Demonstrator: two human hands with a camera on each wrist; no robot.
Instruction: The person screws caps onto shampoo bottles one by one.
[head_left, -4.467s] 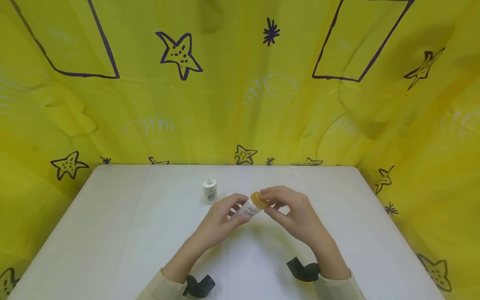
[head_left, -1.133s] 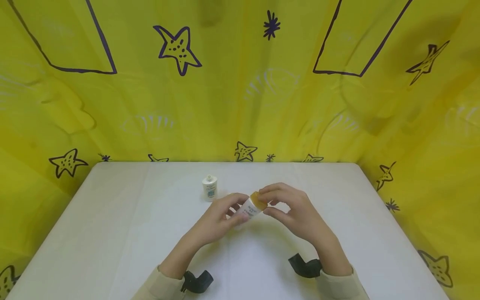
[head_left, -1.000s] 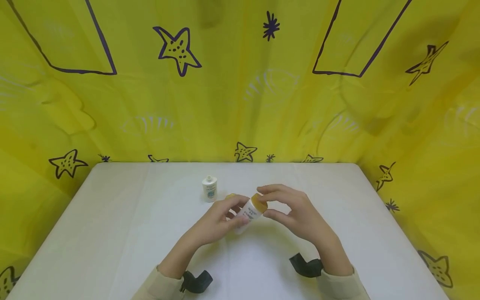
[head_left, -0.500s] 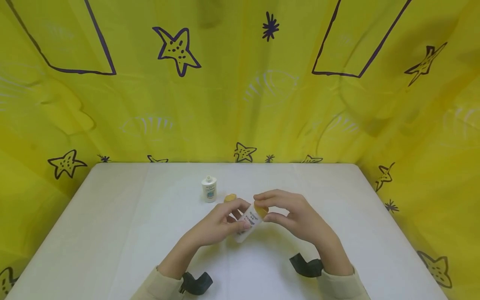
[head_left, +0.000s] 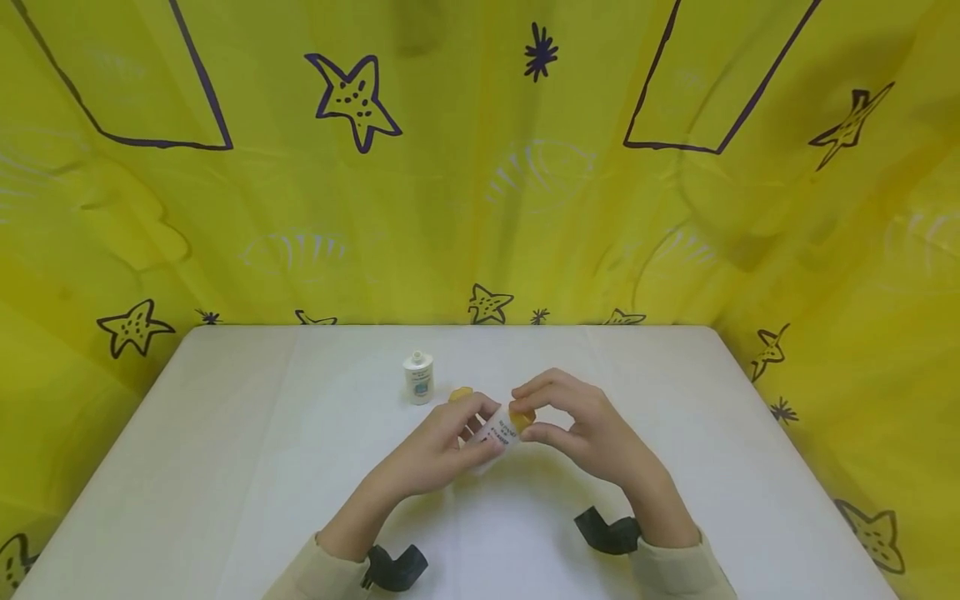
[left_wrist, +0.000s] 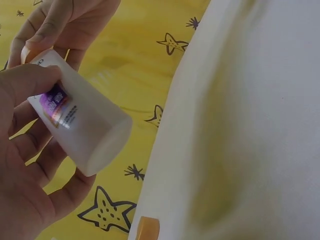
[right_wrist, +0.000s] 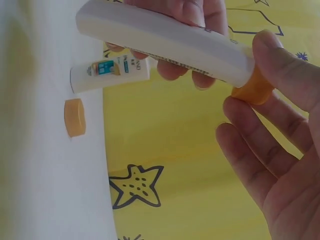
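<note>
My left hand (head_left: 438, 447) holds a small white bottle (left_wrist: 95, 122) tilted above the table, thumb on its printed label and fingers behind it. At the bottle's upper right end is an orange cap (right_wrist: 256, 90). My right hand (head_left: 592, 427) pinches this cap between thumb and fingertips; the other fingers spread loosely in the right wrist view. From that view the cap sits against the bottle's end, and whether it is loose I cannot tell. A second white bottle (head_left: 419, 380) stands upright without a cap behind my left hand. Beside it lies a loose orange cap (right_wrist: 75, 118), partly hidden in the head view.
A white table (head_left: 225, 467) spreads beneath both hands. Yellow cloth (head_left: 450, 208) printed with starfish hangs along its back and sides. Black curved pieces (head_left: 397, 569) are worn at both wrists, near the beige sleeves.
The held bottle has dropped slightly and tilted in my left hand, uncovering the loose cap behind it. My right fingers have shifted their hold on the bottle's cap, which has turned.
</note>
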